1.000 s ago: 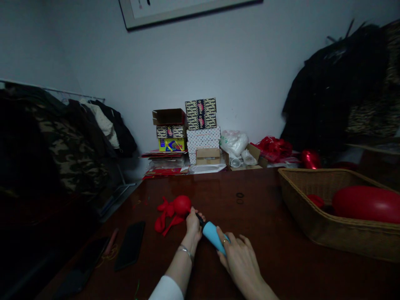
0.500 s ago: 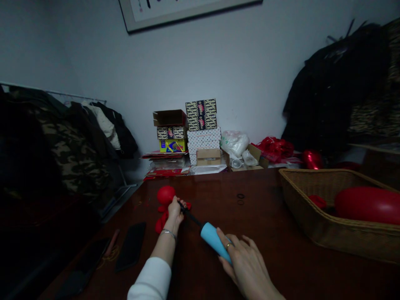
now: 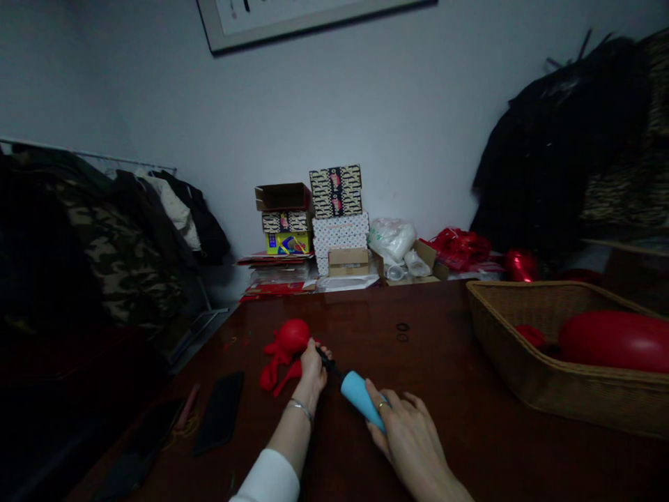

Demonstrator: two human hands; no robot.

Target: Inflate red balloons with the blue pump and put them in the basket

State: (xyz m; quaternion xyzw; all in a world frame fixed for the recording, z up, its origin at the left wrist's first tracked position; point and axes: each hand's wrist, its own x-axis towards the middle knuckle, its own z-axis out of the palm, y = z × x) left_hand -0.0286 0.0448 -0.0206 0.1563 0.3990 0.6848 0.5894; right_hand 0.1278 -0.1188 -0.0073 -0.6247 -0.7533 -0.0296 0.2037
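A small, round red balloon [image 3: 295, 336] is partly inflated at the black nozzle end of a light blue hand pump [image 3: 360, 399]. My left hand [image 3: 315, 365] is closed around the nozzle and the balloon's neck. The blue barrel of the pump is in my right hand [image 3: 410, 436], whose fingers wrap over its near end. Limp red balloons [image 3: 277, 373] lie on the table just left of my left hand, partly behind the inflated one.
On the brown table [image 3: 449, 418], a wicker basket [image 3: 564, 401] at the right holds a big red balloon [image 3: 617, 341]. Two small dark rings [image 3: 402, 327] lie near the middle. A black phone [image 3: 219, 411] rests at the left. Stacked boxes [image 3: 339, 233] stand behind.
My left hand has moved right and slightly down with the nozzle and the red balloon, closer to the blue barrel. Less of the black rod shows, and more of the limp balloons is visible.
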